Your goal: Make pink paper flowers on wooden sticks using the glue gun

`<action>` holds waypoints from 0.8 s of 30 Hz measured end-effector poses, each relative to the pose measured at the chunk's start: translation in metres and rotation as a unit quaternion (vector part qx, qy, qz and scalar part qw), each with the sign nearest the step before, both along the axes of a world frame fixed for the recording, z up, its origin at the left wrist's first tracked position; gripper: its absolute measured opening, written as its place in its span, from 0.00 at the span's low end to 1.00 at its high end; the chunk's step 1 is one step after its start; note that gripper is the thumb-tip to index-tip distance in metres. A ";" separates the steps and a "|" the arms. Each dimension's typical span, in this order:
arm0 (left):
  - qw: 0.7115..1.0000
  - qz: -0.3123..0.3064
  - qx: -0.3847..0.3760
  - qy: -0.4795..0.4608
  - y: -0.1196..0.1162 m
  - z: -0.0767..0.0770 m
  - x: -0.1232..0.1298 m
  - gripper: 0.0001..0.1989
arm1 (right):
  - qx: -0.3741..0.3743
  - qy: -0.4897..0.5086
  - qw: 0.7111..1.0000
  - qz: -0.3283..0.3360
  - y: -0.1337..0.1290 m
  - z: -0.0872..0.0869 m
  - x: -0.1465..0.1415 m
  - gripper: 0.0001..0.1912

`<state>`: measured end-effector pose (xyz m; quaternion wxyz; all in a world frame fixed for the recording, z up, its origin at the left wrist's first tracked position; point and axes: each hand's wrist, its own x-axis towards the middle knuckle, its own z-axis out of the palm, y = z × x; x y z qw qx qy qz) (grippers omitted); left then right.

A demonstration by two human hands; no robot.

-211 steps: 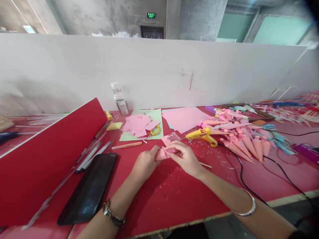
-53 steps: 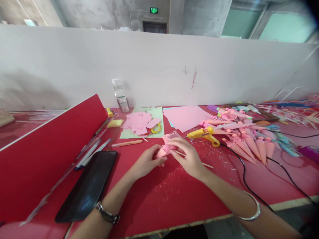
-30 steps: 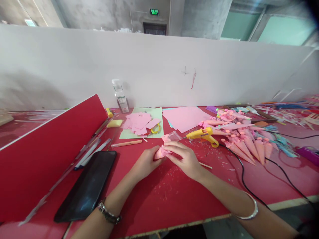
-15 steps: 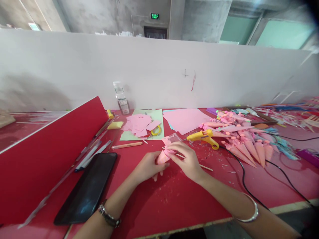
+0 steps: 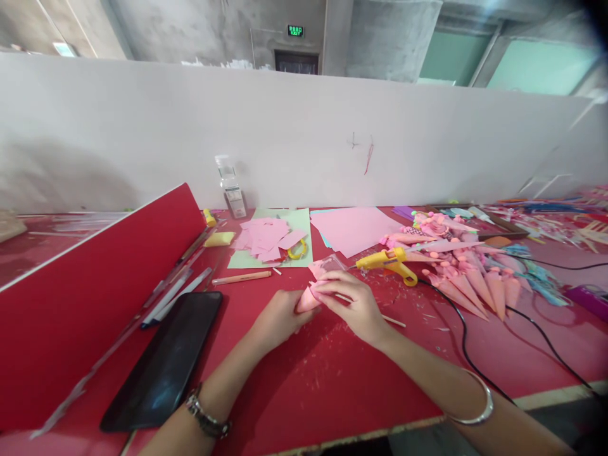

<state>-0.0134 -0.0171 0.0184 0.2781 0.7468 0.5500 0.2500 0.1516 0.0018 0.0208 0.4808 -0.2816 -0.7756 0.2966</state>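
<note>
A small rolled pink paper cone point(image 5: 308, 300) is wrapped in the fingers of my left hand point(image 5: 281, 316). My right hand point(image 5: 350, 301) pinches at the cone's upper end, with thumb and fingertips together. Just beyond my right fingers lies a clear plastic piece over pink scraps point(image 5: 327, 266). A thin wooden stick point(image 5: 393, 321) passes under my right hand. The yellow glue gun point(image 5: 387, 259) rests on its side to the right, its nozzle towards my hands. My left palm and the cone's lower part are hidden.
Many finished pink cones point(image 5: 479, 278) are heaped at the right, with black cords point(image 5: 463, 323) running past. Pink paper squares point(image 5: 266, 237) and yellow-handled scissors point(image 5: 297, 249) lie on a green sheet. A black tray-like phone shape point(image 5: 164, 361) and a red panel point(image 5: 104, 297) stand left.
My left hand has turned slightly, and its lower fingers, earlier showing beneath the cone, are now mostly tucked out of sight. The right hand stays at the cone's top.
</note>
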 end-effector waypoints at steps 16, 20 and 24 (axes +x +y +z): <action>0.991 0.015 0.073 0.114 -0.002 0.000 0.002 0.09 | 0.015 0.023 0.999 -0.037 -0.004 0.002 -0.002 0.06; 0.990 0.017 0.079 0.115 -0.002 -0.001 0.003 0.09 | 0.001 0.030 0.998 -0.053 -0.002 0.001 -0.002 0.05; 0.993 0.012 0.076 0.094 -0.002 -0.002 0.005 0.10 | -0.045 0.053 0.997 -0.040 -0.001 -0.002 -0.004 0.04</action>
